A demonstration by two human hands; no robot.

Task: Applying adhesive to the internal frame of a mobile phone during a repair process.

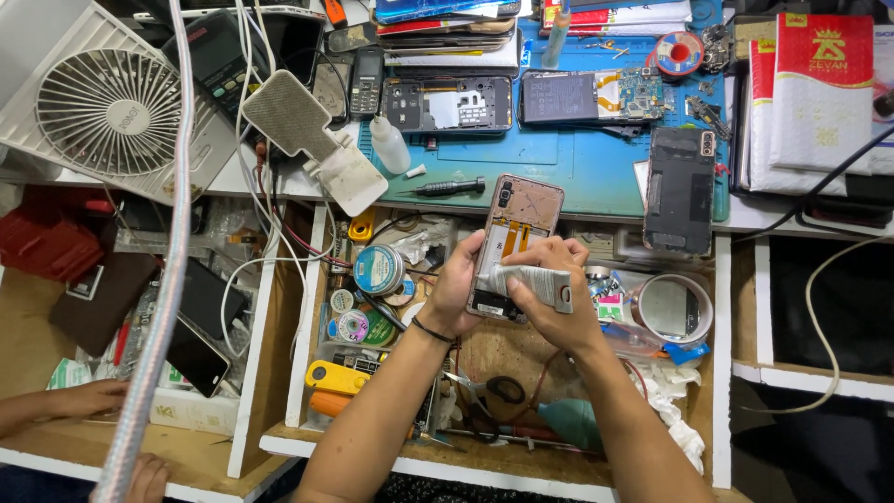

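Left hand point(458, 284) grips the opened phone point(515, 244) over the cluttered drawer point(736, 373); right hand point(549, 293) pinches a grey glue tube point(533, 281) on it. Over-squeezing likely floods the internals; phone could slip.

Opened phone point(515, 237) looks like coppery metal, kinda glossy.
Crinkled soft grey tube point(533, 282), matt blue rubbery mat point(559, 168), raw rough wooden drawer point(507, 349).

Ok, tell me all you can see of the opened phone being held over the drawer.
The opened phone has its back cover off, showing a pinkish-copper frame, orange flex strips and a camera cutout near the top. It is tilted, top end pointing toward the blue mat. The left hand grips its left edge; the right hand presses a small grey tube across its lower half.
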